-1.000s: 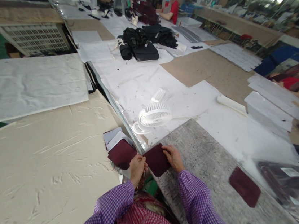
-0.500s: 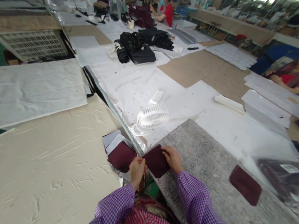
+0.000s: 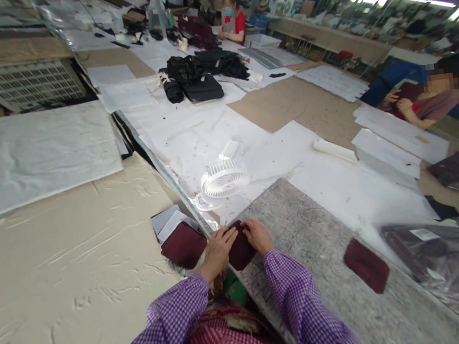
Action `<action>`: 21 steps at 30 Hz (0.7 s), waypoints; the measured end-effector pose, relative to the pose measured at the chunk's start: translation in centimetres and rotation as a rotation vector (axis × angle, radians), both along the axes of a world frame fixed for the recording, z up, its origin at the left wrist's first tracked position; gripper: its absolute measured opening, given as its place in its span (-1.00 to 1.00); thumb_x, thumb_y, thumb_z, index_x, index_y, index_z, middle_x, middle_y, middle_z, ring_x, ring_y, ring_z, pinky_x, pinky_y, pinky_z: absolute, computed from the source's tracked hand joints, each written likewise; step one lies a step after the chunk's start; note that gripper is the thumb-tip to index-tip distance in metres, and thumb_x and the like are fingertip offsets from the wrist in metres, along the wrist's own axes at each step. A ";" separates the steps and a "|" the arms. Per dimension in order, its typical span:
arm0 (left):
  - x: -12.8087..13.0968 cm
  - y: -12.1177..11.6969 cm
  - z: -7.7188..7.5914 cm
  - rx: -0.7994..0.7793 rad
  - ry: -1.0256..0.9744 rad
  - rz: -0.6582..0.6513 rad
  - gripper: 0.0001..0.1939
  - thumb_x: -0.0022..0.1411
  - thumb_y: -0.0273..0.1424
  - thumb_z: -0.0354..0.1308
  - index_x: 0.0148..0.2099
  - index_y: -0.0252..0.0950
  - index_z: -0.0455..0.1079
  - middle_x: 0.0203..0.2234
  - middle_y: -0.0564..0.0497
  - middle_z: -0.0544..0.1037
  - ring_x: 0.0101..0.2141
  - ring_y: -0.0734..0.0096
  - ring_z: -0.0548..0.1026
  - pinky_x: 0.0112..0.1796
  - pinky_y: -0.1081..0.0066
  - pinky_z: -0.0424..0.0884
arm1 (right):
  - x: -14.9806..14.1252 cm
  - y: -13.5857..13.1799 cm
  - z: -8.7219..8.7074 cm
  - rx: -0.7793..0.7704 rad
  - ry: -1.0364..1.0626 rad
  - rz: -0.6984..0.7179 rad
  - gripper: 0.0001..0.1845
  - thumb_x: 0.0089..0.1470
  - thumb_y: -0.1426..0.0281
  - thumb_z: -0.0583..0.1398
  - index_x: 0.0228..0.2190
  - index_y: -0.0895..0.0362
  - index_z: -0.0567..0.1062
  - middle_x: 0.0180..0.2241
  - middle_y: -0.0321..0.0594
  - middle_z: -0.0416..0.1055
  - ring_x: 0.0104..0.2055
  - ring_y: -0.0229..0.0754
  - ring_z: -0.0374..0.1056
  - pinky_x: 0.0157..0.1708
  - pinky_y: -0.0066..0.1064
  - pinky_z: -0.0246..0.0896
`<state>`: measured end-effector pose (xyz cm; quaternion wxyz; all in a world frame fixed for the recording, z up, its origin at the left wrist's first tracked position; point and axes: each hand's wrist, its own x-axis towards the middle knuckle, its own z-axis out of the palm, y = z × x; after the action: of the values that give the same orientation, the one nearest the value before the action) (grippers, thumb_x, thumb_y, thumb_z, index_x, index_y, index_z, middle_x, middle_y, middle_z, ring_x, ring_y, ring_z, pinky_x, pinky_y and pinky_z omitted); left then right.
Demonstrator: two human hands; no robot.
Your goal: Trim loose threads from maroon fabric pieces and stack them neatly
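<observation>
A dark maroon fabric piece (image 3: pixel 240 251) lies at the near edge of the grey marked board (image 3: pixel 325 238). My left hand (image 3: pixel 218 247) rests on its left side with fingers stretched flat. On its right side my right hand (image 3: pixel 256 235) presses down, fingers curled over the cloth. A stack of similar maroon pieces (image 3: pixel 183 244) sits just left of my left hand, with white card pieces (image 3: pixel 167 222) behind it. Another maroon piece (image 3: pixel 366 264) lies alone further right on the board.
A small white fan (image 3: pixel 222 179) lies just beyond my hands. Cream sheet (image 3: pixel 64 259) covers the left table. Clear plastic bags with dark goods (image 3: pixel 446 268) lie at right. Black bags (image 3: pixel 197 78) are piled further back. A seated person (image 3: pixel 425 100) works at right; others sit far back.
My left hand has moved from gripping the piece's left edge onto its top, fingers now flat. The piece looks narrower between my hands. The view has shifted slightly.
</observation>
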<state>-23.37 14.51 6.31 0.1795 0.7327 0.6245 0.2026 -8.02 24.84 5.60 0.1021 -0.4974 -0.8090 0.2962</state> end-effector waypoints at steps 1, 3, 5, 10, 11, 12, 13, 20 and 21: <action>0.2 0.3 -0.2 -0.007 -0.001 -0.009 -0.36 0.12 -0.70 -0.10 0.24 -0.28 0.19 0.18 -0.08 0.33 0.11 0.12 0.24 0.10 0.11 0.18 | -0.1 0.0 0.0 -0.011 0.011 -0.008 -0.71 0.03 0.52 0.14 -0.22 0.03 0.53 -0.23 -0.18 0.45 -0.19 -0.10 0.37 -0.15 -0.29 0.22; 0.4 0.8 -0.4 -0.029 -0.007 -0.031 -0.36 0.10 -0.71 -0.09 0.23 -0.30 0.21 0.18 -0.10 0.33 0.06 0.12 0.28 0.06 0.12 0.23 | -0.1 0.2 0.0 -0.042 0.038 -0.025 -0.71 0.00 0.54 0.15 -0.23 0.05 0.54 -0.22 -0.17 0.46 -0.17 -0.09 0.37 -0.13 -0.27 0.22; 0.5 1.3 -0.6 -0.057 -0.026 -0.027 -0.34 0.08 -0.71 -0.08 0.24 -0.29 0.19 0.17 -0.11 0.34 0.03 0.12 0.30 0.03 0.13 0.26 | 0.0 0.6 0.1 -0.087 0.076 -0.041 -0.69 -0.06 0.56 0.18 -0.24 0.07 0.54 -0.23 -0.17 0.48 -0.17 -0.10 0.38 -0.12 -0.27 0.22; 0.2 1.9 -0.8 -0.149 -0.137 0.068 -0.36 0.15 -0.63 -0.05 0.28 -0.27 0.12 -0.04 -0.14 0.44 0.00 0.18 0.34 0.02 0.20 0.28 | 2.0 1.3 0.9 -0.223 0.200 -0.114 -0.47 -0.03 0.44 0.20 0.04 0.13 0.38 -0.21 -0.19 0.50 -0.30 -0.20 0.42 -0.27 -0.34 0.32; 0.1 2.0 -0.8 -0.161 -0.148 0.072 -0.37 0.15 -0.62 -0.03 0.28 -0.27 0.11 -0.06 -0.14 0.44 0.00 0.19 0.34 0.03 0.23 0.28 | 2.5 1.1 1.0 -0.249 0.235 -0.139 -0.44 0.00 0.40 0.19 0.08 0.13 0.33 -0.18 -0.17 0.50 -0.31 -0.21 0.43 -0.29 -0.35 0.34; 0.0 2.1 -0.9 -0.170 -0.156 0.073 -0.36 0.14 -0.61 0.00 0.28 -0.27 0.11 -0.06 -0.14 0.43 0.01 0.21 0.35 0.04 0.24 0.28 | 2.9 0.7 1.1 -0.272 0.274 -0.165 -0.42 0.01 0.37 0.18 0.10 0.13 0.30 -0.16 -0.16 0.49 -0.31 -0.20 0.44 -0.30 -0.34 0.34; -0.2 2.2 -0.9 -0.178 -0.161 0.073 -0.34 0.12 -0.61 0.03 0.28 -0.26 0.11 -0.04 -0.13 0.42 0.01 0.22 0.35 0.05 0.26 0.27 | 3.3 0.2 1.0 -0.288 0.306 -0.192 -0.40 0.01 0.34 0.19 0.11 0.12 0.29 -0.16 -0.15 0.49 -0.30 -0.18 0.44 -0.30 -0.32 0.35; -0.7 2.9 -0.8 -0.220 -0.195 0.053 -0.25 0.05 -0.59 0.13 0.29 -0.22 0.06 0.07 -0.12 0.41 0.01 0.21 0.35 0.05 0.27 0.26 | 2.6 -4.5 -0.7 -0.250 0.347 -0.366 -0.33 -0.08 0.32 0.24 0.10 0.17 0.28 -0.29 -0.08 0.49 -0.33 -0.05 0.44 -0.39 -0.24 0.36; -0.6 2.9 -0.8 -0.219 -0.192 0.051 -0.24 0.05 -0.59 0.14 0.29 -0.23 0.05 0.08 -0.14 0.41 0.01 0.20 0.34 0.05 0.27 0.26 | 2.4 -4.8 -0.9 -0.282 0.388 -0.384 -0.35 -0.05 0.34 0.21 0.10 0.16 0.26 -0.33 -0.11 0.49 -0.43 -0.10 0.42 -0.47 -0.28 0.35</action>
<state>-23.98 17.41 5.52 0.3122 0.6699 0.6411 0.2069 -5.64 20.05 4.70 0.2386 -0.5848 -0.6164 0.4703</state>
